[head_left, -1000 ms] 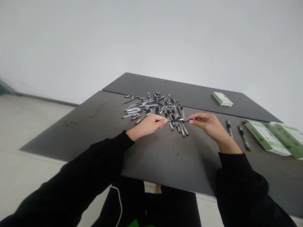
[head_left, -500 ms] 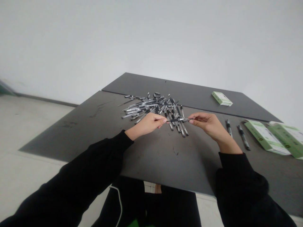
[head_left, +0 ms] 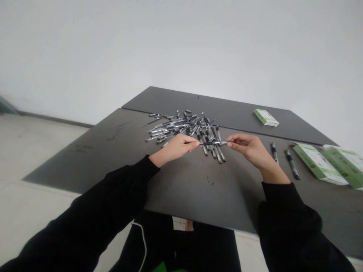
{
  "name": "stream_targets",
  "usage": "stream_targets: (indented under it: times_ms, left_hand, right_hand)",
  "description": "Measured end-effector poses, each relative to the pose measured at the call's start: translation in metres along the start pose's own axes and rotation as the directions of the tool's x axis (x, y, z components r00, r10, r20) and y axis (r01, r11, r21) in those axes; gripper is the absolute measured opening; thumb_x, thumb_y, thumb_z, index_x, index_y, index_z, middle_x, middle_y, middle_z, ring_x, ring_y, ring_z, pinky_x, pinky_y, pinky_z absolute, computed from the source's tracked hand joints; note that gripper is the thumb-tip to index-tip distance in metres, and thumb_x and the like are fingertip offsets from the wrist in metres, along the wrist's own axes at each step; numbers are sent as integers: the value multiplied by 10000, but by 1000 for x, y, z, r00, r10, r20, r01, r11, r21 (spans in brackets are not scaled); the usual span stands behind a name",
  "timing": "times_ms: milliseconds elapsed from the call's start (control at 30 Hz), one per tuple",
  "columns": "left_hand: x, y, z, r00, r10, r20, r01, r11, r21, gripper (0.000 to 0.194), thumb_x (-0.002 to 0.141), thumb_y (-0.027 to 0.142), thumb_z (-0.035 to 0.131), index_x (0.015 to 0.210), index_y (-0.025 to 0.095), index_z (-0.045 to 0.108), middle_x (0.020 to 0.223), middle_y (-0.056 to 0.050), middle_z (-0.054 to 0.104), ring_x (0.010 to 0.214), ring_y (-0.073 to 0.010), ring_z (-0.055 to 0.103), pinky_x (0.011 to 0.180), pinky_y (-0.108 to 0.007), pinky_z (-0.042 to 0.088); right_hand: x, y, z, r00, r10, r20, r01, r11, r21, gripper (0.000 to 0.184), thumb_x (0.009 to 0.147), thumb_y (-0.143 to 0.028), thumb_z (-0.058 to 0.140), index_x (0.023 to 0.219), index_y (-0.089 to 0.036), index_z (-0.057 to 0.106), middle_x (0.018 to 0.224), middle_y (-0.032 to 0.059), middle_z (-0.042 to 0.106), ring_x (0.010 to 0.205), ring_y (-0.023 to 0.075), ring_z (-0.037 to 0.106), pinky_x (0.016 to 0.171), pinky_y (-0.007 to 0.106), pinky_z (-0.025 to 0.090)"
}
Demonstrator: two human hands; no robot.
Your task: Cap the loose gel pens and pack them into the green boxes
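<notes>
A pen (head_left: pixel 209 143) with a black grip and a clear section is held level between my two hands, above the near edge of a heap of pens. Its left end is pinched by my left hand (head_left: pixel 181 146), thumb against fingertips. The other end sits between the thumb and fingers of my right hand (head_left: pixel 245 146). Whether the pen is in one piece or two parts meeting near the middle, I cannot tell. Behind my hands spreads the pile of pens and pen parts (head_left: pixel 172 126), clear and black, lying in many directions.
Two pens (head_left: pixel 292 164) lie apart at the right, beside green-and-white boxes (head_left: pixel 320 164) with open flaps. Another green-and-white box (head_left: pixel 266 118) rests farther back. The dark table (head_left: pixel 181 189) has a seam across it, and a pale wall (head_left: pixel 181 45) stands behind.
Almost nothing differs. Both hands keep hold of the pen in nearly the same place, with only a very slight shift.
</notes>
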State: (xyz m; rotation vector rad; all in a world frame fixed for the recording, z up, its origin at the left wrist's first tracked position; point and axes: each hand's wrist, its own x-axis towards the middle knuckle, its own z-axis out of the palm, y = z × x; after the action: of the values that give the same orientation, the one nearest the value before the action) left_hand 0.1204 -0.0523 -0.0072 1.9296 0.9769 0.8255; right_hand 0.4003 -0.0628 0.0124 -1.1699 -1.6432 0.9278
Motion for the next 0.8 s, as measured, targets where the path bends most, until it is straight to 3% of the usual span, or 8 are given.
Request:
stream_targets:
  times_ms: [200, 467, 800]
  left_hand:
    - [0, -5, 1, 1000, 6, 7, -6, 1000, 6, 333, 915, 397, 545, 755, 159, 714, 589, 26, 529, 558, -108, 439, 577, -259, 318]
    - [-1, -1, 6, 999, 1, 44, 0, 1000, -28, 278, 902, 362, 576, 826, 155, 745, 598, 27, 544, 567, -114, 467, 576, -257, 338]
    - [-2, -6, 6, 1000, 3, -15, -4, 1000, -16, 340, 875, 427, 583, 766, 152, 750, 578, 34, 512, 555, -108, 416, 564, -252, 316]
  right_hand:
    - [0, -1, 0, 1000, -5, -13, 5, 1000, 17, 394, 599, -541, 921, 796, -227, 791, 816, 47, 747, 766, 195, 655, 767, 359, 538]
    - [-2, -2, 14, 997, 27, 72, -28, 1000, 3, 390, 619, -532, 910, 803, -208, 795, 812, 61, 760, 738, 193, 661, 737, 359, 533]
    - [-2, 5, 22, 998, -14, 59, 9, 997, 71, 339, 615, -463, 924, 774, -191, 796, 753, 50, 734, 691, 168, 632, 656, 323, 501]
